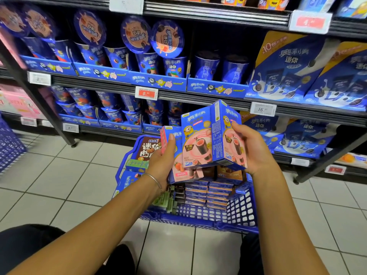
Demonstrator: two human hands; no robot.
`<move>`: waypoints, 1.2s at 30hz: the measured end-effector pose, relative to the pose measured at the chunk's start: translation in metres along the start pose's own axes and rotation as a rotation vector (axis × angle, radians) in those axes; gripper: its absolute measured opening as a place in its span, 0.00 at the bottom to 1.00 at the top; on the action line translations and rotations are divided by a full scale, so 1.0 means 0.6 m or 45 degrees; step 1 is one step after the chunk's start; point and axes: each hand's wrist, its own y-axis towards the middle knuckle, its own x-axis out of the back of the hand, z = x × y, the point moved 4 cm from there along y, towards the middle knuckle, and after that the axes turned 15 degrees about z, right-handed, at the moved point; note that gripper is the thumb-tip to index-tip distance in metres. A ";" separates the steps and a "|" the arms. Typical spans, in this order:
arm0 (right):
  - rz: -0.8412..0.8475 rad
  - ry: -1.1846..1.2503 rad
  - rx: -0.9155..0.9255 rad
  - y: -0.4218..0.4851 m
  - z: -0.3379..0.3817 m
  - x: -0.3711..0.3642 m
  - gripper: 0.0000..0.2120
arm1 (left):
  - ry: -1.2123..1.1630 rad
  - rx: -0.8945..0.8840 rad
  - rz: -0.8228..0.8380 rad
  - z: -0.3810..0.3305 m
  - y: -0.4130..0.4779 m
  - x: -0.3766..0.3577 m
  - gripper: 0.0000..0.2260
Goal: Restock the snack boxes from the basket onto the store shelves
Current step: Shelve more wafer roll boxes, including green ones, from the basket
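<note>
Above a blue plastic basket [234, 215] on the tiled floor I hold several blue-and-pink snack boxes. My left hand [161, 161] grips one box [179, 171] by its pink side edge, thumb up along it. My right hand [252, 149] grips the rightmost box [224, 135], fingers wrapped over its pink front. A third box [195, 139] stands squeezed between them. More flat boxes [206, 192] lie stacked inside the basket, with a brown cookie box [148, 149] at its far left.
Black store shelves [198, 92] run across the back, filled with blue snack cups [151, 62] on the left and large blue bags [284, 66] on the right. Price tags [146, 93] line the shelf edges. Another blue basket [10, 147] shows at far left.
</note>
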 end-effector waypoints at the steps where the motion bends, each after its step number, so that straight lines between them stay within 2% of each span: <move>1: 0.010 -0.019 0.005 0.002 0.002 -0.003 0.18 | 0.016 -0.013 -0.008 0.000 0.000 0.001 0.27; 3: 0.038 -0.075 -0.008 0.006 0.005 -0.013 0.21 | 0.053 -0.036 -0.020 0.004 0.001 0.001 0.28; 8: 0.120 -0.209 -0.092 0.015 -0.013 -0.052 0.20 | 0.063 -0.029 0.019 0.012 0.000 -0.002 0.26; 13: 0.169 -0.090 -0.079 0.010 -0.031 -0.051 0.14 | 0.050 -0.024 0.050 0.003 -0.005 -0.004 0.27; 15: 0.186 0.012 -0.069 0.012 -0.037 -0.053 0.11 | 0.034 -0.041 0.041 0.002 -0.010 -0.008 0.23; 18: 0.209 0.051 -0.151 0.015 -0.049 -0.069 0.11 | -0.050 -0.043 0.023 0.007 -0.013 -0.006 0.16; 21: 0.141 -0.070 -0.195 0.015 -0.052 -0.077 0.10 | -0.069 0.017 -0.043 0.010 -0.008 0.001 0.17; 29: 0.129 -0.128 -0.205 0.008 -0.047 -0.085 0.25 | 0.067 -0.015 -0.090 -0.009 -0.017 0.010 0.18; 36: 0.021 -0.137 -0.173 0.004 -0.033 -0.065 0.19 | 0.051 -0.019 0.021 -0.018 -0.017 0.011 0.18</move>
